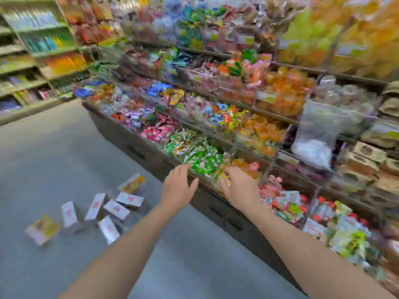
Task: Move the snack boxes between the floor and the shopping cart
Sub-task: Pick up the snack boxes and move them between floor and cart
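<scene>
The grip of the left hand (178, 188) is loose and open, fingers spread, with nothing in it. The grip of the right hand (240, 189) is the same: fingers relaxed and apart, holding nothing. Both arms reach forward at the front edge of the candy bins (205, 156). The blur hides whether the right fingertips touch the sweets.

The snack boxes (116, 209) lie down and to the left of the left hand, scattered on the grey floor (54, 147). Most sit in a loose cluster, some tipped against each other. One yellow-faced box (43, 229) lies apart, farther left. No shopping cart is in view.

The boxes look like small cardboard cartons, so probably light and stiff, though easy to dent on their broad faces. A sound hold would be across the narrow sides, thumb against fingers. The leaning ones are likely to topple when a neighbour is lifted.
</scene>
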The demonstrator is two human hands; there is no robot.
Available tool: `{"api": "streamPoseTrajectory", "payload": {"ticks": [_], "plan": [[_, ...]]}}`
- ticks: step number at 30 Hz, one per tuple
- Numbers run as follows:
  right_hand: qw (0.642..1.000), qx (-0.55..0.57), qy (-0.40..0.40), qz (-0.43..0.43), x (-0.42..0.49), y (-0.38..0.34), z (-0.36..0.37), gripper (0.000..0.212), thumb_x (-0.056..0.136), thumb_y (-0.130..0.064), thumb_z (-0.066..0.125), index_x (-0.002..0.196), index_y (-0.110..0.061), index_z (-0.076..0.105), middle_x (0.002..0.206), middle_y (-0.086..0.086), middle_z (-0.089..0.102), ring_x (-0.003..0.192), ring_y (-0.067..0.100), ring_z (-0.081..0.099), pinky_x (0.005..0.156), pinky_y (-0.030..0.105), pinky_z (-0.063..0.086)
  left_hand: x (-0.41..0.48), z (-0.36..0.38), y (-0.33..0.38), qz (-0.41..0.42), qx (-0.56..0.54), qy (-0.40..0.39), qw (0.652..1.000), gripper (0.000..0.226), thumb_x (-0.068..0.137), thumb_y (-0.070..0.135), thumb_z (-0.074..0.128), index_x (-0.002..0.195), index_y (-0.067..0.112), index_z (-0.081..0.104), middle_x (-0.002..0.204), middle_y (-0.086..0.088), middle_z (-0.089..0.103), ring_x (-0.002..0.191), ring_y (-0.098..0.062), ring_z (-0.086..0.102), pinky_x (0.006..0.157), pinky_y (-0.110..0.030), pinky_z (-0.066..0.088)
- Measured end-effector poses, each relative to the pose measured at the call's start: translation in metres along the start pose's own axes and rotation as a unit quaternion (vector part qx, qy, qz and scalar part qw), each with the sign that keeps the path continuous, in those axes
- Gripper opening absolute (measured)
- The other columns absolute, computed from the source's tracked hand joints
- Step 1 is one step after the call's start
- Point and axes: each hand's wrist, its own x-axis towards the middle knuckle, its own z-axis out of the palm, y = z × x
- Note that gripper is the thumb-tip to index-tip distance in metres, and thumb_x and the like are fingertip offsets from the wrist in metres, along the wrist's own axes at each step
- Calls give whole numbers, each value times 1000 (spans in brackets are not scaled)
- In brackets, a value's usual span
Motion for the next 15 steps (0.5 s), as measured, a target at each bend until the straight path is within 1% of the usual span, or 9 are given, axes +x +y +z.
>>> {"api": "streamPoseTrajectory", "payload": {"ticks": [3, 6, 9, 11, 14, 15], "plan": [[999, 35, -30, -21, 31, -58, 50, 29, 92, -38, 53, 103, -11, 60, 98, 7, 64, 91, 28, 60, 70, 38, 48, -1, -36, -76, -43, 6, 27, 999, 46, 89, 30, 61, 128, 7, 52, 128, -12, 55, 118, -30, 51, 100, -39, 39], [995, 61, -66, -48, 58, -113, 105, 29, 91, -39, 54, 106, -15, 61, 99, 4, 63, 92, 26, 60, 71, 36, 45, -12, -69, -151, -108, 17, 38, 993, 43, 88, 30, 62, 126, 10, 52, 125, -11, 56, 116, -29, 51, 99, -40, 40], [989, 65, -109, -82, 79, -158, 159, 32, 92, -40, 53, 110, -15, 60, 103, 4, 63, 95, 25, 60, 76, 37, 48, -23, -93, -217, -173, 30, 45, 983, 40, 87, 30, 62, 122, 13, 53, 120, -9, 58, 108, -32, 54, 91, -41, 43], [983, 70, -139, -98, 95, -190, 199, 34, 91, -40, 53, 112, -15, 59, 107, 4, 63, 98, 24, 60, 78, 36, 47, -31, -107, -260, -218, 34, 45, 974, 37, 88, 30, 62, 120, 13, 54, 117, -8, 58, 105, -31, 55, 88, -41, 43], [972, 89, -185, -114, 119, -237, 258, 34, 89, -40, 56, 113, -16, 60, 110, 4, 63, 101, 24, 60, 79, 36, 46, -39, -121, -327, -261, 57, 46, 962, 38, 89, 29, 62, 121, 10, 54, 120, -11, 58, 113, -32, 51, 93, -41, 40], [970, 92, -193, -118, 123, -245, 267, 34, 89, -39, 57, 113, -15, 61, 111, 5, 63, 102, 25, 60, 79, 36, 46, -42, -124, -338, -270, 64, 43, 960, 40, 90, 31, 61, 123, 11, 53, 122, -10, 57, 115, -31, 50, 93, -41, 40]]}}
